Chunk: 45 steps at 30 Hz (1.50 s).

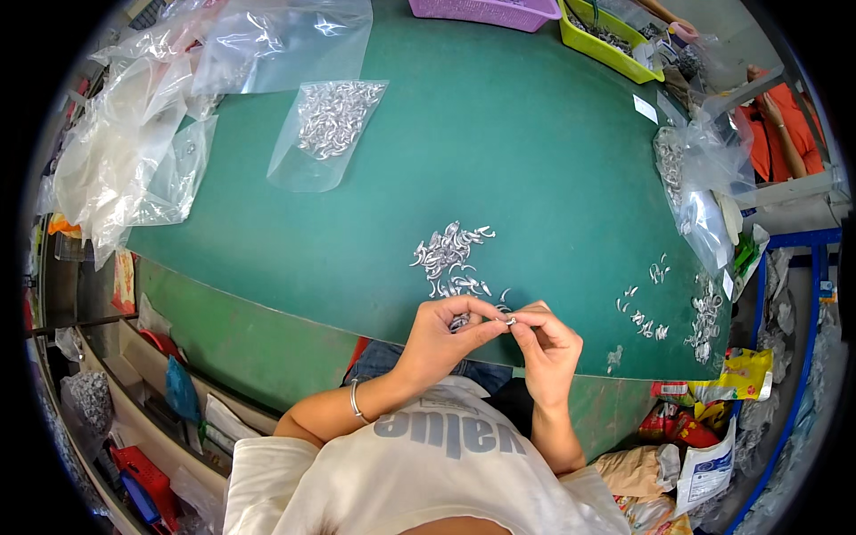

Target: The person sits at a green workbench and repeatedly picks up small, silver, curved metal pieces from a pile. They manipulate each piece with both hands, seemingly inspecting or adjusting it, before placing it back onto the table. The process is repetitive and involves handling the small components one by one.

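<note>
Between the fingertips of both hands is a small curved silvery metal piece (511, 322). My left hand (450, 332) pinches its left side with thumb and forefinger, and my right hand (546, 343) pinches the right side. Just beyond my hands, a loose pile of similar silvery curved pieces (446, 252) lies on the green tabletop (535, 160). A few of these pieces sit right by my left fingers, partly hidden under the hand.
A clear bag of silvery pieces (332, 120) lies at the far left, beside large plastic bags (134, 169). Small groups of pieces (704, 316) are on the right. Purple (486, 11) and yellow-green baskets (606, 45) stand at the back. Another person (785, 129) is at far right.
</note>
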### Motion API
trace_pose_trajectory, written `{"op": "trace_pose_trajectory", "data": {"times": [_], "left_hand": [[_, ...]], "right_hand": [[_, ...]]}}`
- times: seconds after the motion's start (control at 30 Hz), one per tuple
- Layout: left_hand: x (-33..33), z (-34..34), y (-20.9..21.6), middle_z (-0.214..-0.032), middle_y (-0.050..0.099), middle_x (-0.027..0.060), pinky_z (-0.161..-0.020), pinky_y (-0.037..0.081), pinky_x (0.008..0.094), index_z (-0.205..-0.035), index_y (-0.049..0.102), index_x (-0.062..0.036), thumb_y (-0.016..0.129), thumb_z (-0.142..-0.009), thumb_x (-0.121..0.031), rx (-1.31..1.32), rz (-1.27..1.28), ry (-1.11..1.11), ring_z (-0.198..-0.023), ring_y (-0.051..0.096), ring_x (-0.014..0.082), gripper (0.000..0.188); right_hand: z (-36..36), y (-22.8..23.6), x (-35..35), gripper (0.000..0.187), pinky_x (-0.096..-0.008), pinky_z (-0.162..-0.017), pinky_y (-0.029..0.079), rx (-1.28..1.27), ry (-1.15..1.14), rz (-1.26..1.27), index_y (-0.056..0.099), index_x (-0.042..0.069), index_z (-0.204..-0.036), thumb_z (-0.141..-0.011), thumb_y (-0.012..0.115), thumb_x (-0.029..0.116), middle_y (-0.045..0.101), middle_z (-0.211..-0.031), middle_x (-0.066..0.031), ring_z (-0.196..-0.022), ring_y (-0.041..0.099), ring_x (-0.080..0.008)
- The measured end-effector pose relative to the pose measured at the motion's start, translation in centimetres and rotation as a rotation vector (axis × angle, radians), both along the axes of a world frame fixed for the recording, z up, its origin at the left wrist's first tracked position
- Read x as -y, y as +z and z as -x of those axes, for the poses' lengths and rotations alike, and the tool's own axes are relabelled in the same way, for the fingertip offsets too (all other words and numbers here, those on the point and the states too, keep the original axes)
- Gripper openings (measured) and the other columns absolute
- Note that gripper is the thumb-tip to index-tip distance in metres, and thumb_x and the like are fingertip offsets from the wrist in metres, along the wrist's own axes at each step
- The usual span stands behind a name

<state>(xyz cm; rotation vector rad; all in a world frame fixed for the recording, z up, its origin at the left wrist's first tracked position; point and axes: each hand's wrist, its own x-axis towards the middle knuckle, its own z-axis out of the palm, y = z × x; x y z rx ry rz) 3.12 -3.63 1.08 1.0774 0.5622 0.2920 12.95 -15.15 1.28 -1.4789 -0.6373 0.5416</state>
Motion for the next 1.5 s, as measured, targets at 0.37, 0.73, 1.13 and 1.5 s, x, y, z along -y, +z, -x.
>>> {"op": "trace_pose_trajectory", "data": {"times": [0.37,0.73,1.13,1.5], "left_hand": [[-0.9,1.6,-0.5,-0.084,0.051,0.0071,-0.061,0.041,0.0237,-0.080,0.047,-0.0069,0.050,-0.089,-0.009,0.134,0.855,-0.170,-0.074,0.050,0.0129,0.009],[-0.2,2.3,-1.1,-0.071,0.046,0.0007,-0.055,0.035,0.0221,-0.093,0.058,0.0016,0.048,-0.092,-0.011,-0.012,0.517,-0.173,-0.061,0.042,0.0084,0.016],[0.2,0.9,-0.7,-0.060,0.036,-0.0080,-0.048,0.025,0.0170,-0.098,0.059,-0.0018,0.063,-0.080,-0.002,-0.045,-0.057,0.046,-0.054,0.031,0.0005,0.018],[0.3,1.0,-0.3,-0.065,0.049,-0.0058,-0.053,0.029,0.0168,-0.079,0.062,-0.0003,0.065,-0.080,-0.005,-0.066,-0.083,0.068,-0.059,0.037,0.0008,0.005]], "right_hand": [[-2.6,-0.8,0.2,0.023,-0.0323,-0.071,0.043,0.564,-0.026,0.443,0.062,0.001,-0.090,-0.069,0.070,0.002,0.060,-0.087,-0.0100,-0.081,0.054,-0.0254],[-1.9,-3.0,-1.1,0.015,-0.0348,-0.067,0.037,0.826,-0.040,0.422,0.063,0.004,-0.083,-0.070,0.069,0.004,0.054,-0.083,-0.0068,-0.077,0.050,-0.0248],[-1.0,-1.0,-0.7,0.013,-0.0239,-0.066,0.042,-0.069,0.066,0.140,0.066,-0.001,-0.091,-0.079,0.064,-0.001,0.061,-0.081,-0.0056,-0.074,0.052,-0.0121],[0.9,-0.1,-1.2,0.014,-0.0221,-0.067,0.041,0.015,0.108,0.064,0.066,-0.002,-0.095,-0.084,0.059,0.002,0.061,-0.085,-0.0064,-0.075,0.053,-0.0114]]}}
